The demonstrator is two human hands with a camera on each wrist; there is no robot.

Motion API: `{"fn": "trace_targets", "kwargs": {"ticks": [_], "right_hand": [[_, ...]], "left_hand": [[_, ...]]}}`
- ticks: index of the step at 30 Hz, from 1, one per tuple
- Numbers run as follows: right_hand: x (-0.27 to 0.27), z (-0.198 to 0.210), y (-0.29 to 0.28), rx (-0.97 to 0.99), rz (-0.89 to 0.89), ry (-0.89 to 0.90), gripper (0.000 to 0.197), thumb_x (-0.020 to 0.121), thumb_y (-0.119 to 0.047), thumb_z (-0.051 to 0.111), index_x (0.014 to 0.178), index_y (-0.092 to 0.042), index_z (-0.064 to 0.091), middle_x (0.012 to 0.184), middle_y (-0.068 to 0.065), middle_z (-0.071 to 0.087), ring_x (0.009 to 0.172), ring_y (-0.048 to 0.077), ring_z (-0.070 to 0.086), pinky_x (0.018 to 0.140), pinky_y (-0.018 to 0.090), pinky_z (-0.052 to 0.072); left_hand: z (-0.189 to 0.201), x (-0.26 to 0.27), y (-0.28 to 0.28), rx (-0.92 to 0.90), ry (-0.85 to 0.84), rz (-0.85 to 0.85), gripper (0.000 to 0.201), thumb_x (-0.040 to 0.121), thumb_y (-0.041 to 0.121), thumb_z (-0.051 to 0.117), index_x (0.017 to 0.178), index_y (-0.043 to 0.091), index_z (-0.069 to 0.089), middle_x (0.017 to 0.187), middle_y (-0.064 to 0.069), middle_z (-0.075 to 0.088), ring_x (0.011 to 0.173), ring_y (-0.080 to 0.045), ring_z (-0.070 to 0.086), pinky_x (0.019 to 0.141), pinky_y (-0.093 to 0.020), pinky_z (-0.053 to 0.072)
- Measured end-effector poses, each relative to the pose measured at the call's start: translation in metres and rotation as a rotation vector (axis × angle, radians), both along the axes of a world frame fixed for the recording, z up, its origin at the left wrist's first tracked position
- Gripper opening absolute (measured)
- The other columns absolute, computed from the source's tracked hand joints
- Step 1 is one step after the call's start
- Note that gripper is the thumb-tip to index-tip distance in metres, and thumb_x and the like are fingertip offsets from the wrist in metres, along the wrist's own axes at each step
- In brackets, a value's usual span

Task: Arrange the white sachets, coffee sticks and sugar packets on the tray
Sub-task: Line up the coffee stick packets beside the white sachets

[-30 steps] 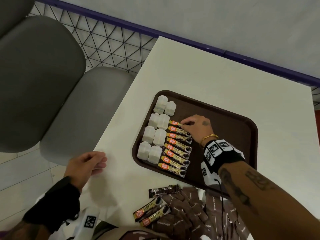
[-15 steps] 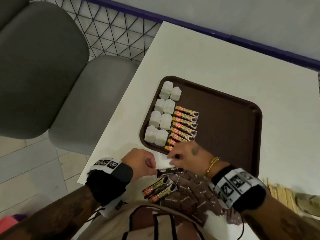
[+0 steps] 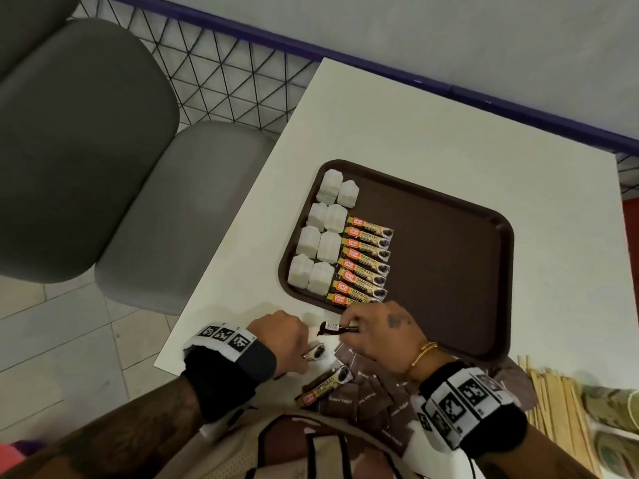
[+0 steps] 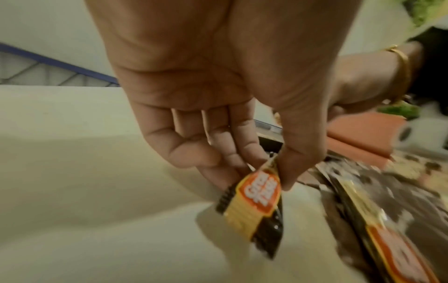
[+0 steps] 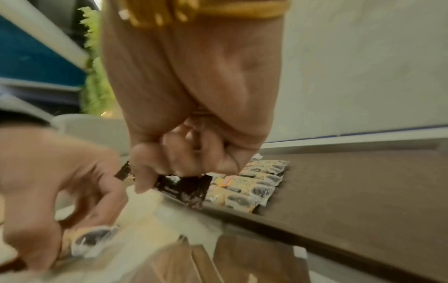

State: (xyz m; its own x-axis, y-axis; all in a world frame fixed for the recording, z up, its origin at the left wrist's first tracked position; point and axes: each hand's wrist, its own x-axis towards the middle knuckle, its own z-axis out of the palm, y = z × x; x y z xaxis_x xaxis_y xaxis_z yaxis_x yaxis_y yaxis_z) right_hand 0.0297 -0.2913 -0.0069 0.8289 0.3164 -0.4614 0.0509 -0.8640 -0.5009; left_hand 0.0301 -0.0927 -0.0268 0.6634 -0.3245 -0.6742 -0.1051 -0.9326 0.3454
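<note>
Left hand (image 4: pixel 218 107): palm down, fingers and thumb pinching a coffee stick (image 4: pixel 257 206) hanging below them.
Right hand (image 3: pixel 382 335): knuckles up, curled fingers clamping a dark stick (image 3: pixel 339 329); tray (image 3: pixel 449 271) just beyond.

matt brown tray (image 3: pixel 449 271), glossy coffee sticks (image 3: pixel 366 257)

White sachets (image 3: pixel 321 233) sit in paired rows along the brown tray's (image 3: pixel 449 271) left side, coffee sticks (image 3: pixel 364 261) stacked in a column beside them; brown sugar packets (image 3: pixel 366 399) lie heaped on the table nearby.
</note>
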Motion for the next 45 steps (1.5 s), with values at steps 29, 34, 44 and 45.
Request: {"fn": "trace_targets", "kwargs": {"ticks": [29,34,44,45], "right_hand": [[0.025,0.021,-0.018,0.846,-0.509,0.344,0.024,0.093,-0.02,0.062,0.11,-0.004,0.064,0.084,0.001,0.077,0.084,0.018,0.072,0.076,0.034,0.051],[0.034,0.019,-0.017,0.828,-0.492,0.313,0.023,0.085,-0.008,0.071,0.105,0.0,0.065,0.094,0.011,0.077,0.092,0.022,0.073,0.081,0.027,0.054],[0.038,0.008,-0.007,1.131,-0.888,0.187,0.022,0.079,-0.002,0.073,0.095,-0.009,0.059,0.087,0.006,0.064,0.088,0.027,0.067,0.081,0.042,0.055],[0.038,0.008,-0.005,1.176,-0.913,0.189,0.024,0.077,-0.002,0.073,0.094,-0.01,0.057,0.085,0.004,0.061,0.088,0.028,0.068,0.081,0.043,0.056]], "left_hand": [[0.038,0.067,-0.022,-0.833,0.06,0.638,0.01,0.08,0.031,0.077,0.079,0.021,0.079,0.075,-0.005,0.074,0.074,-0.016,0.067,0.074,-0.027,0.054],[0.04,0.069,-0.028,-0.826,0.032,0.685,0.015,0.082,0.03,0.075,0.077,0.016,0.078,0.078,-0.015,0.074,0.078,-0.036,0.067,0.071,-0.029,0.058],[0.03,0.055,-0.025,-0.824,0.116,0.662,0.04,0.059,0.055,0.082,0.08,0.021,0.08,0.068,-0.003,0.072,0.065,-0.014,0.064,0.078,-0.04,0.056],[0.029,0.054,-0.026,-0.812,0.108,0.67,0.036,0.061,0.051,0.082,0.081,0.022,0.079,0.068,-0.003,0.073,0.065,-0.012,0.066,0.079,-0.041,0.057]]}}
